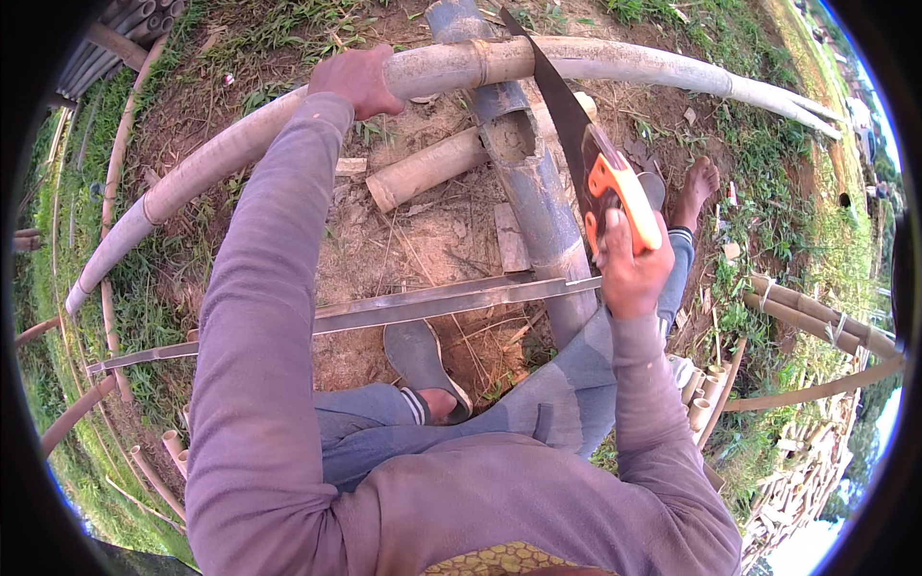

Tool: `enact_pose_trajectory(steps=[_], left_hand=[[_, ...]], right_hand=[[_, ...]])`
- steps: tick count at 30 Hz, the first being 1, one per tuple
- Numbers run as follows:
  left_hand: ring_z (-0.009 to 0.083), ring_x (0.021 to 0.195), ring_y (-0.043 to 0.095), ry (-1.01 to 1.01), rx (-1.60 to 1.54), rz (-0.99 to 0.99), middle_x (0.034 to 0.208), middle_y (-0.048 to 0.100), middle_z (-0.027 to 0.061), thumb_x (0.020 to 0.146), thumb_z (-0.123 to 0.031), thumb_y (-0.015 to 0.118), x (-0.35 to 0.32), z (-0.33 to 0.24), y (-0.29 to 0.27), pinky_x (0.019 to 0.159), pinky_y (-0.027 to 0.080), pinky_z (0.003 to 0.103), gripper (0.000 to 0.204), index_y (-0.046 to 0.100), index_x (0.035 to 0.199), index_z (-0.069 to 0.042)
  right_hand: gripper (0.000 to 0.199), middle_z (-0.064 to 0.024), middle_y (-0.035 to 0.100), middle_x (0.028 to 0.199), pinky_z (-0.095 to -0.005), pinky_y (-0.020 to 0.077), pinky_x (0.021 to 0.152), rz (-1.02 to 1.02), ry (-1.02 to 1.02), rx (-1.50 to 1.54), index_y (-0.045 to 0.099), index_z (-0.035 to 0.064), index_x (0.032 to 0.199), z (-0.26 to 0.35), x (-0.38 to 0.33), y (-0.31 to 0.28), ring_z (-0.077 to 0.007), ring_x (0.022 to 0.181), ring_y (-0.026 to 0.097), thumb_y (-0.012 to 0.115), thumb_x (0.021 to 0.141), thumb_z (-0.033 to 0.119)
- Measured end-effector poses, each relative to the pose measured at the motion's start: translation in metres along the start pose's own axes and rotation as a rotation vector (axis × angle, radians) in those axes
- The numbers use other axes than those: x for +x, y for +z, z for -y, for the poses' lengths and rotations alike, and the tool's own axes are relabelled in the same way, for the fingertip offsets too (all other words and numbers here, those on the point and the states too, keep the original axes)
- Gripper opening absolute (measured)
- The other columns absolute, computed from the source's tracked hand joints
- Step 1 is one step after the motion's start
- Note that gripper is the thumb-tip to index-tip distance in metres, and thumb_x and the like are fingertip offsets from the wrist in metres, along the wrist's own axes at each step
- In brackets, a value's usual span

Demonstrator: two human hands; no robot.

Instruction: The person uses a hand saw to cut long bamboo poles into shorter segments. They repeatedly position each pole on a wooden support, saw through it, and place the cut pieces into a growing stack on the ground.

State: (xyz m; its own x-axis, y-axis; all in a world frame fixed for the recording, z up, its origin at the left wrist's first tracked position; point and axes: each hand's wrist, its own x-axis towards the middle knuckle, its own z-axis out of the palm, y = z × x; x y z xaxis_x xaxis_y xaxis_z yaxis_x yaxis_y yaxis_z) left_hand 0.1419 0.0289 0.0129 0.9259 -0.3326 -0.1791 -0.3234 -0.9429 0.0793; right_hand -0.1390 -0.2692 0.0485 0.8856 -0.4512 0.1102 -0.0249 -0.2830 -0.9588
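- Gripping a saw by its orange handle, the right hand hid some of its own fingers.
- Clasping a long bamboo pole across the far side, the left hand concealed its fingertips.
- The blade crossed the pole to that hand's right; tooth contact was hard to discern.
- Underneath, a thick grey bamboo ran out of view at the far edge.
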Motion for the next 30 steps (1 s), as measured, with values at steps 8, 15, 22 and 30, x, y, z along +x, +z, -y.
enact_pose_trajectory(steps=[8, 15, 22, 30], left_hand=[[0.0362, 0.108, 0.074, 0.023, -0.006, -0.005, 0.11, 0.077, 0.0145, 0.07, -0.05, 0.085, 0.005, -0.018, 0.004, 0.094, 0.058, 0.051, 0.07, 0.063, 0.128, -0.017], [0.0366, 0.108, 0.074, 0.022, -0.006, 0.006, 0.112, 0.077, 0.0151, 0.07, -0.049, 0.086, 0.009, -0.002, -0.009, 0.095, 0.058, 0.05, 0.069, 0.063, 0.126, -0.015], [0.0366, 0.106, 0.075, 0.007, -0.016, 0.001, 0.111, 0.078, 0.0148, 0.07, -0.047, 0.085, 0.006, -0.001, 0.0, 0.095, 0.058, 0.051, 0.067, 0.064, 0.124, -0.014], [0.0366, 0.107, 0.075, 0.03, -0.022, 0.006, 0.112, 0.078, 0.0149, 0.072, -0.049, 0.086, 0.01, -0.017, -0.01, 0.095, 0.058, 0.051, 0.066, 0.064, 0.123, -0.014]], right_hand=[[0.023, -0.0076, 0.074, 0.089, -0.0285, 0.0585, 0.072, -0.051, -0.111, 0.037, 0.067, -0.0058, 0.108, -0.035, 0.07, 0.046, -0.0093, 0.081, 0.069, 0.078, 0.101, 0.013], [0.024, -0.0108, 0.073, 0.085, -0.0327, 0.0554, 0.071, -0.061, -0.246, -0.134, 0.069, -0.0045, 0.105, -0.018, 0.093, 0.062, -0.0132, 0.078, 0.069, 0.077, 0.1, 0.017], [0.02, -0.0106, 0.073, 0.088, -0.0272, 0.0585, 0.073, -0.058, -0.078, -0.057, 0.064, -0.0069, 0.113, -0.025, -0.09, -0.033, -0.0101, 0.074, 0.07, 0.07, 0.103, 0.009], [0.034, -0.0178, 0.074, 0.082, -0.0364, 0.0553, 0.069, -0.152, -0.257, -0.255, 0.07, -0.0063, 0.099, -0.041, 0.168, 0.094, -0.0203, 0.071, 0.068, 0.079, 0.098, 0.027]])
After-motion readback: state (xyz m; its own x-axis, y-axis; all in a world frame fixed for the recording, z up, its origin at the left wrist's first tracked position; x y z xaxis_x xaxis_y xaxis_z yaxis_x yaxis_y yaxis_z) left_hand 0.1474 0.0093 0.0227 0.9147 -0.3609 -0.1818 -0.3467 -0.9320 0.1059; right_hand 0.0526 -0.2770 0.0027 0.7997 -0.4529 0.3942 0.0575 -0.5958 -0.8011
